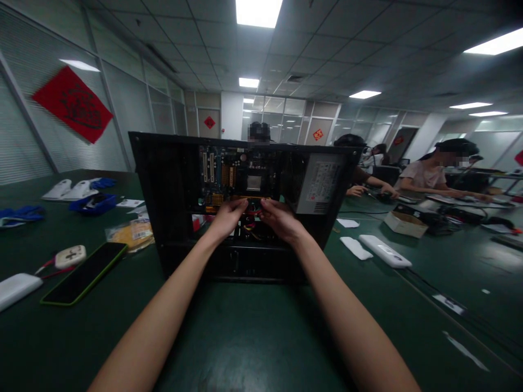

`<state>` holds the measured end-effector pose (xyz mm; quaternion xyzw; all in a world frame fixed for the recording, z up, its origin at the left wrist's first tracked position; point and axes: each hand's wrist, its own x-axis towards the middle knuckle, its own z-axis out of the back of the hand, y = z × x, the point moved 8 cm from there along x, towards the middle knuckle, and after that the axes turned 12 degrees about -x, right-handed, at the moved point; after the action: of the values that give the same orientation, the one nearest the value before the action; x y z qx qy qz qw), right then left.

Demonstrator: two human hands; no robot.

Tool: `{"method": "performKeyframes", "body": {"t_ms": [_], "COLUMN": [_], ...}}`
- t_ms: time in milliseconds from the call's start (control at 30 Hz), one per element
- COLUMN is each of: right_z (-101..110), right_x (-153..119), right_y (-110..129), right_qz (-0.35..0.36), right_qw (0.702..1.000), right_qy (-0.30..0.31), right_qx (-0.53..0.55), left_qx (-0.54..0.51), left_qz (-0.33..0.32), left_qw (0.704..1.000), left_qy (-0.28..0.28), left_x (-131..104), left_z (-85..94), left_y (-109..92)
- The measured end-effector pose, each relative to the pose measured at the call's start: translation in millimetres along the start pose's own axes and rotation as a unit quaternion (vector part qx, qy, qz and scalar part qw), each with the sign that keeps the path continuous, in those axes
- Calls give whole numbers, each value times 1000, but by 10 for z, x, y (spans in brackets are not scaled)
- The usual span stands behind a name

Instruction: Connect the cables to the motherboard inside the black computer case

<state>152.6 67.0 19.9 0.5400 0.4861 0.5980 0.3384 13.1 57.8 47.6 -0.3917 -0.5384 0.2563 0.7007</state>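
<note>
Have case [169, 185] upright on table [229, 337], open side toward camera. See board [229, 169] inside, PSU [322, 185] at right end, cables [250, 223] below board. Have left hand [226, 216] and right hand [281, 219] in case too, fingers drawn in close by cables (too small to see, can't tell whether closed on anything). Also see blue bin [77, 206] at left with dark items [96, 201] in it, yellowish bag [131, 235] beside case, carton [404, 227] at right.
</note>
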Motion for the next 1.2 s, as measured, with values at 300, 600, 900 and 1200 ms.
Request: {"method": "performKeyframes", "body": {"t_ms": [300,600,900,1200], "right_z": [39,-7,-178,-92], "right_x": [39,93,42,29], "right_y": [2,-16,119,-57], "right_qz": [31,62,166,15], "right_qw": [994,969,889,743], "right_qy": [-35,-33,-36,-34], "right_qx": [-99,-239,-424,-668], "left_qx": [37,159,135,193], "left_qz": [5,10,36,136], "left_qw": [999,987,977,968], "left_qy": [6,-18,-158,-87], "left_x": [26,29,50,17], "left_z": [28,26,323,260], "left_y": [35,64,227,449]}}
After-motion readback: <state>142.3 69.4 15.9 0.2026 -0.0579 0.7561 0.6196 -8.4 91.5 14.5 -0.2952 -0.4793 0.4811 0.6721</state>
